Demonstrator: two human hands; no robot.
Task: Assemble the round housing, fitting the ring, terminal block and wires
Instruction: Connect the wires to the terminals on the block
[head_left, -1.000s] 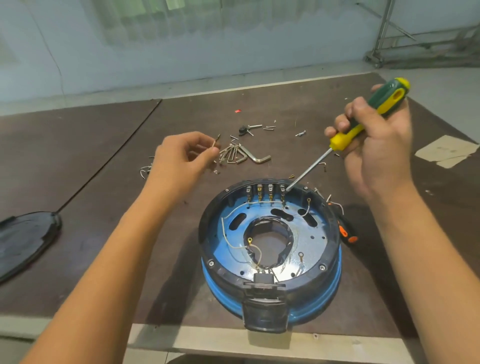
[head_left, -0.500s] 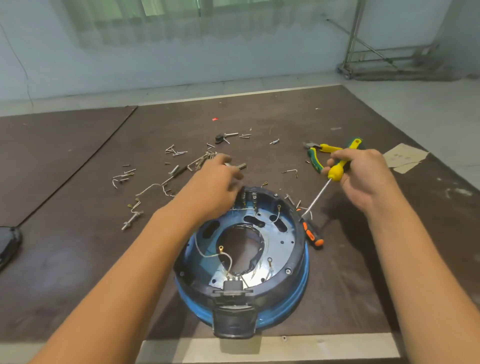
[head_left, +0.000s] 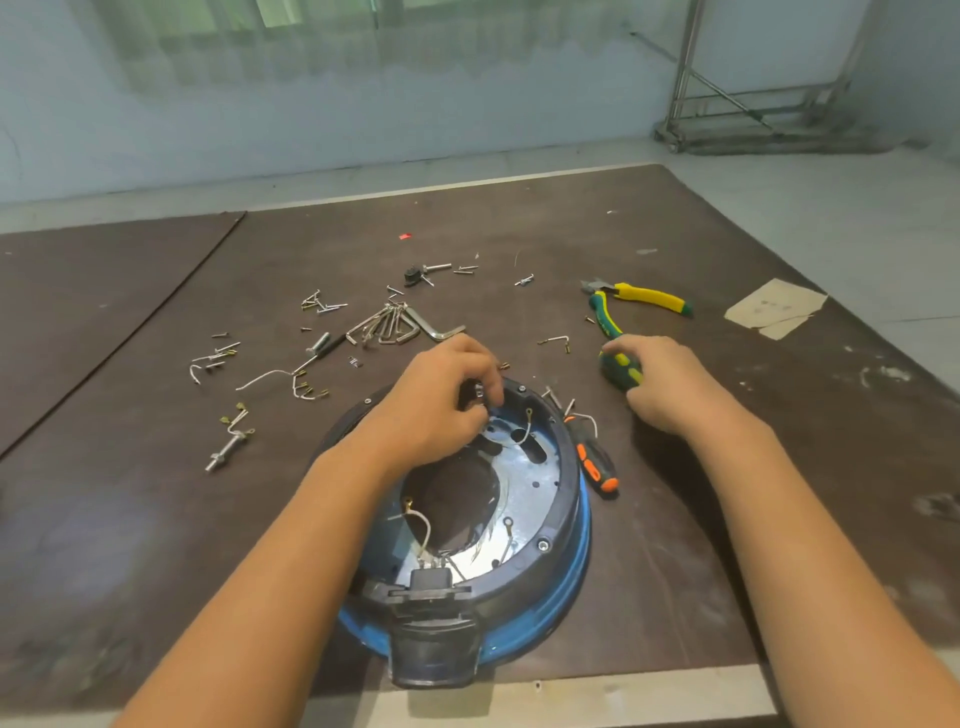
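Both hands had shifted. The right hand (head_left: 670, 384) had come down to the table, fingers curled over the handle of the green-and-yellow screwdriver (head_left: 621, 366). The left hand (head_left: 436, 410) had stayed at the far rim of the round housing (head_left: 570, 467), which sat just below and between the two wrists.

The left hand's fingers were curled tight, pinching a small metal piece (head_left: 479, 396) I could not identify, over the terminal block, which was hidden beneath them.

With the right hand off to the side, nothing steadied the housing, so a firm push could turn or slide it. If the pinch slipped, the piece would likely fall through the central opening (head_left: 452, 499) under the left palm. The loose lugged wire (head_left: 527, 423) just right of the left fingertips could get knocked or trapped.
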